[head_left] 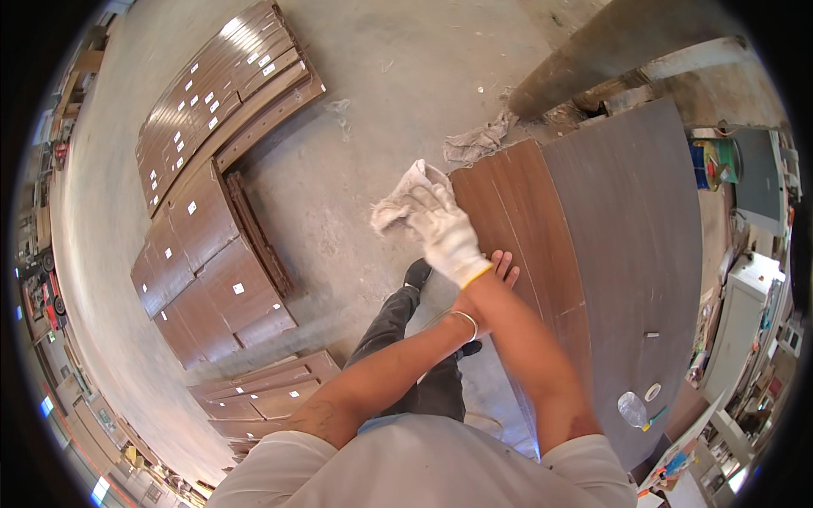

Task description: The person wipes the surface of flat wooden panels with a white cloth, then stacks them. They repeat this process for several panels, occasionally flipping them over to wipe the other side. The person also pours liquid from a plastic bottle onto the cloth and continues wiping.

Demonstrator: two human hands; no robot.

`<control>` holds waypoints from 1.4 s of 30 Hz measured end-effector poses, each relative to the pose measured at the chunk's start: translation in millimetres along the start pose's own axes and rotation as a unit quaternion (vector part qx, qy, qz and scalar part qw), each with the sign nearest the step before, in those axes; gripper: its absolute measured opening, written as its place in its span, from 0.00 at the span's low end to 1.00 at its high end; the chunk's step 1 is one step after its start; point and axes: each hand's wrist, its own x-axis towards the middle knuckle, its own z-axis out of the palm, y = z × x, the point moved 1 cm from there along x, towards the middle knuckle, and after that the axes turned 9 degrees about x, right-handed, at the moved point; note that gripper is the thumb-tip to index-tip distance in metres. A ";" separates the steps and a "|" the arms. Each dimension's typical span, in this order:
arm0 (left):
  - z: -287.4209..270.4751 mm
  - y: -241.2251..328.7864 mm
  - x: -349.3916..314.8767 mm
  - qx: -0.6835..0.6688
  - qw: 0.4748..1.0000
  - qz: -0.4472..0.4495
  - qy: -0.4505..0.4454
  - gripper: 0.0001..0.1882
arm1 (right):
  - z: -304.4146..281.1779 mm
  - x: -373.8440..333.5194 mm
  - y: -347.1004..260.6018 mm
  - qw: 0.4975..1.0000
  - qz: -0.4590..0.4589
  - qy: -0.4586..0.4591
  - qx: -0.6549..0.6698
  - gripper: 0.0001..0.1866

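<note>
My right hand (447, 233), in a white knitted glove with a yellow cuff, is closed on a pale rag (391, 213). The rag hangs past the near left corner of a reddish-brown wood-grain panel (542, 237). Beneath the right wrist crosses my left forearm, with a light bracelet at its wrist. Bare fingers of my left hand (506, 267) lie spread at the left edge of the brown panel; the right forearm hides the rest of that hand. This panel lies on or against a larger grey board (631, 229).
A second crumpled rag (476, 142) sits beyond the panel. On the grey board are a clear plastic bottle (633, 410) and a tape roll (652, 392). Stacks of brown labelled panels (212, 262) stand on the floor to the left. A large grey cylinder (584, 63) rises at upper right.
</note>
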 end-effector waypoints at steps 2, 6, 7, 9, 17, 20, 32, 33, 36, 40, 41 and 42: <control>1.6 0.9 -1.3 -0.025 0.990 0.023 -0.134 0.37 | -18.8 -13.5 3.3 0.957 -0.089 0.019 -0.275 0.23; 10.1 4.8 -6.9 0.019 0.999 -0.016 0.041 0.40 | -65.3 -13.8 22.3 0.920 0.161 0.253 -0.252 0.24; 14.8 5.4 -7.3 0.248 0.966 -0.043 0.065 0.41 | -58.5 -8.8 21.3 0.929 0.172 0.249 -0.212 0.25; 25.3 4.7 -5.6 0.336 0.939 -0.027 0.067 0.42 | -29.3 2.4 13.6 0.957 0.131 0.221 -0.138 0.25; 39.7 -15.5 -78.1 -0.034 0.994 0.099 -0.029 0.44 | -37.9 -121.7 1.1 0.980 -0.040 -0.031 -0.192 0.26; 36.8 -36.2 -135.8 -0.036 0.995 0.086 -0.017 0.40 | -50.3 -195.8 -27.4 0.984 -0.003 0.020 -0.175 0.23; -87.8 -177.7 27.3 -0.091 0.930 -0.074 0.348 0.19 | 19.7 -27.2 -44.0 0.968 0.071 -0.004 -0.239 0.27; -86.5 -182.8 46.9 -0.048 0.939 -0.072 0.333 0.21 | 20.3 -46.0 -46.0 0.971 0.079 0.011 -0.227 0.27; -70.6 -194.1 77.1 -0.029 0.966 -0.104 0.236 0.26 | 21.3 -143.9 -47.2 0.978 0.077 0.046 -0.189 0.28; -46.8 -197.1 80.6 0.035 0.972 -0.165 0.166 0.32 | 17.0 -341.6 -63.4 0.961 0.209 -0.011 -0.180 0.31; -44.1 -195.9 79.4 0.060 0.969 -0.165 0.174 0.33 | 11.8 -393.6 -73.6 0.944 0.265 0.002 -0.198 0.29; -42.2 -193.9 78.5 0.080 0.967 -0.165 0.178 0.33 | 12.2 -433.6 -82.0 0.916 0.272 0.110 -0.274 0.29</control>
